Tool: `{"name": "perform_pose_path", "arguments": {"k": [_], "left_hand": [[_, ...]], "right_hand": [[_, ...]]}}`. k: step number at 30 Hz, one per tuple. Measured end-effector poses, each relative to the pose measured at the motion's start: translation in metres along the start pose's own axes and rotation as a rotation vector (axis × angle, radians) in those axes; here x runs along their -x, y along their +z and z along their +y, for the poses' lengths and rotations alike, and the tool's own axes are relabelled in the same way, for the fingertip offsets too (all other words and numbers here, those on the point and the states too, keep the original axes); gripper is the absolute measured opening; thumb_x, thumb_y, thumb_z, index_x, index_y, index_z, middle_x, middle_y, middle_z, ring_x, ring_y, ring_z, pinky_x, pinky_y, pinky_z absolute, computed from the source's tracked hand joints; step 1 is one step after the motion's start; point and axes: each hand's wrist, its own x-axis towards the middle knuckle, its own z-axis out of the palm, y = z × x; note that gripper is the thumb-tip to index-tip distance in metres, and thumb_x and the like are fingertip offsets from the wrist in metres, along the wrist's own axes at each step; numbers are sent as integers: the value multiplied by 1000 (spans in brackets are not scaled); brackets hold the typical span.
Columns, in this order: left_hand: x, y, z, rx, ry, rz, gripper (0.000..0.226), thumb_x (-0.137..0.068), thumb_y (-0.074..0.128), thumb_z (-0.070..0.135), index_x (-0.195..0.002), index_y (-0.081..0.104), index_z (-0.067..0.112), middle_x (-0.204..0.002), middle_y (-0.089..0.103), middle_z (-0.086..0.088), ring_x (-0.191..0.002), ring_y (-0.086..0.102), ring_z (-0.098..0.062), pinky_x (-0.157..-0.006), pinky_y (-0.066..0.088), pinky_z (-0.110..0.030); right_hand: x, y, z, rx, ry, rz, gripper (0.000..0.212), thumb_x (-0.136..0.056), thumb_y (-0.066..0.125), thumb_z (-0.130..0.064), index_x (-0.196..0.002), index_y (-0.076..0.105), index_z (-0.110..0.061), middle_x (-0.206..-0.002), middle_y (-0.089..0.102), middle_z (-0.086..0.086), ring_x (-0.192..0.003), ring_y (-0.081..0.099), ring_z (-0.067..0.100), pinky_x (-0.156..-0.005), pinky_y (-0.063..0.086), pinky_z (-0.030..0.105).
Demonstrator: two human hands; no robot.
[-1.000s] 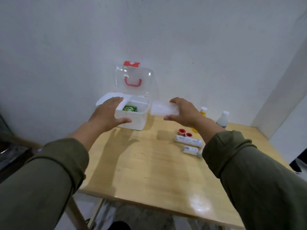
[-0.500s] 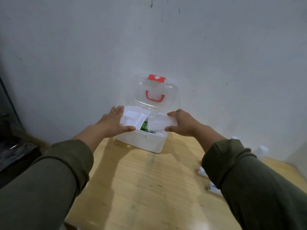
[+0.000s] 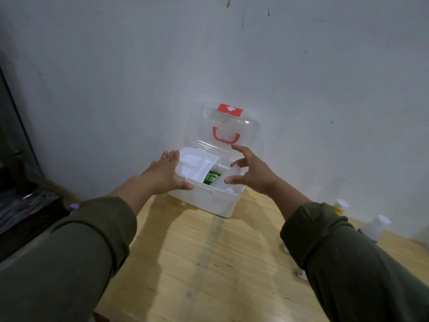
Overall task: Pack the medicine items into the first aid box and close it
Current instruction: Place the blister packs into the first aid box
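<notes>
The white first aid box [image 3: 209, 201] stands on the wooden table against the wall. Its clear lid [image 3: 222, 131], with a red handle and red cross latch, stands open. A white divided insert tray [image 3: 197, 166] lies across the top of the box, with a green packet [image 3: 211, 178] showing below it. My left hand [image 3: 162, 175] grips the box's left front corner, thumb on the front rim. The thumb and fingers of my right hand [image 3: 250, 175] loosely hold the tray's tilted right end; the other fingers are spread.
A yellow bottle with a white cap [image 3: 339, 206] and a white bottle [image 3: 375, 226] stand at the right by the wall. Small white items [image 3: 301, 274] peek out beside my right sleeve. Dark furniture [image 3: 23, 201] sits off the table's left edge.
My right hand carried the white tray piece from the right over to the box and lowered it onto the top. My view has shifted closer and to the left. The left hand stayed on the box.
</notes>
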Motion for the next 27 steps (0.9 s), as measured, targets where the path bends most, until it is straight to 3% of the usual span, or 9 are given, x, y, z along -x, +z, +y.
{"name": "perform_pose_path", "arguments": {"k": [4,10,16,20,24,27], "left_hand": [[2,0,2,14,-4,1,109,-78,62,54,-148,-10,9,-159,-10,-5,-146,-10,-22,-118,7,-43],[1,1,3,19,-17,-7,111,-78,63,53,-147,-11,9,-159,-11,-5,-146,-11,-22,-118,7,-42],[0,1,2,10,-23,-8,112,-77,63,54,-148,-11,10,-159,-10,-4,-146,-11,-22,-118,8,-42],[0,0,3,5,-26,-18,113,-77,63,55,-147,-12,9,-158,-11,-6,-146,-12,-22,-119,7,-42],[0,-1,3,4,-26,-26,113,-76,63,55,-147,-12,9,-158,-11,-6,-145,-13,-23,-119,7,-43],[0,-1,4,7,-27,-29,112,-77,63,54,-147,-12,9,-158,-11,-6,-145,-12,-24,-119,7,-44]], "right_hand": [[0,13,5,-31,1,35,94,-68,82,-29,-143,25,-32,-125,58,8,-120,46,19,-106,33,35],[-1,25,9,19,55,17,92,-67,80,-37,-142,26,-37,-127,59,4,-121,49,27,-106,36,53],[-1,24,8,-6,102,-76,79,-78,67,-48,-143,23,-38,-129,61,5,-120,53,29,-106,34,57],[1,23,5,-26,87,-38,69,-83,40,-69,-142,25,-37,-131,60,2,-118,56,28,-106,37,54],[0,18,0,-77,40,17,61,-91,26,-61,-142,31,-28,-139,52,7,-98,63,23,-101,45,46],[0,16,-2,-80,45,29,60,-94,19,-59,-143,31,-26,-139,51,7,-97,63,25,-90,47,34]]}}
